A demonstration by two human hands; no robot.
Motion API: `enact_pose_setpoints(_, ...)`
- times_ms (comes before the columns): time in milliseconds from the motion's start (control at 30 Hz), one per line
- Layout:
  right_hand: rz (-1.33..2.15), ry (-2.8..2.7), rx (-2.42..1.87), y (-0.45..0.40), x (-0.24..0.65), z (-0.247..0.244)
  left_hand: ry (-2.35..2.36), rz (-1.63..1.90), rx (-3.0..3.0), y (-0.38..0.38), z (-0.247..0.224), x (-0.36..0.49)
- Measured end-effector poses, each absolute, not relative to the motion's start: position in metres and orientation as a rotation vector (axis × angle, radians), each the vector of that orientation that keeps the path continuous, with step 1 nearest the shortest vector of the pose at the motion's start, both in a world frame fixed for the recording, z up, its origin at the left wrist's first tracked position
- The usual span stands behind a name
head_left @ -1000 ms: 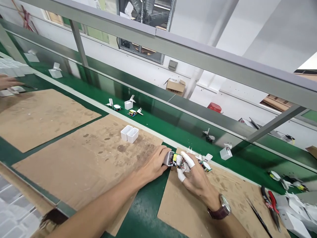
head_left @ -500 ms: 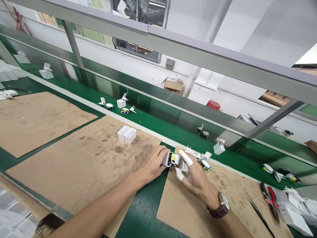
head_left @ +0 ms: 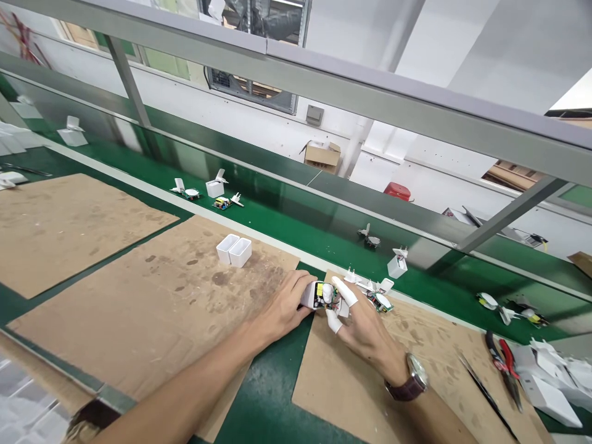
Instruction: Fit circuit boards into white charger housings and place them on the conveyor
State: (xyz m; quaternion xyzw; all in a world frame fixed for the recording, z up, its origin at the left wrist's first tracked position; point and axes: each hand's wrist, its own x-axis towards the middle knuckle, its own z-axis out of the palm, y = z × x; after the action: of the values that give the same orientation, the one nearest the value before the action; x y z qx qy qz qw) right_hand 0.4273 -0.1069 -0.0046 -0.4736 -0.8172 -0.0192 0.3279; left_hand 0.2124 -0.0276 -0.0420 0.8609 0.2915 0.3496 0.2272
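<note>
Keeping the board (head_left: 326,293) straight to the mouth of the case (head_left: 308,297) mattered, I judged, while my left hand (head_left: 284,308) grasped the case and my right hand (head_left: 365,330) pinched the board.

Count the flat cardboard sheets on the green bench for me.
3: the left sheet, at the picture's left edge; the middle sheet, bearing two open white boxes; and the right sheet, bearing the pliers. Any sheets stacked underneath would be hidden.

The only view looks forward and down from head height, the workbench (head_left: 272,376) near below.
</note>
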Motion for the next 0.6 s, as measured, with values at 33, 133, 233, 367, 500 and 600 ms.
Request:
enact_pose_setpoints(33,-0.067,-2.139,-1.227,-0.1066,0.427,-0.0042,0.798,0.974,2.371,-0.0272,-0.0437,0.2124)
enact_pose_setpoints(133,-0.135,-2.132,-1.18,-0.1057,0.4253,-0.0032,0.788,1.011,2.379,-0.0258,-0.0476,0.2125)
enact_pose_setpoints(233,-0.196,-2.124,-1.147,-0.1051,0.4237,-0.0037,0.787,1.056,2.398,-0.0249,-0.0489,0.2131)
enact_pose_setpoints(367,-0.264,-2.113,-1.146,-0.1056,0.422,-0.0054,0.784,1.096,2.413,-0.0242,-0.0488,0.2143)
enact_pose_setpoints(500,-0.283,-2.112,-1.159,-0.1061,0.421,-0.0058,0.784,1.104,2.416,-0.0239,-0.0497,0.2149)
enact_pose_setpoints(600,-0.291,-2.127,-1.15,-0.1058,0.4211,-0.0044,0.79,1.097,2.415,-0.0244,-0.0496,0.2153)
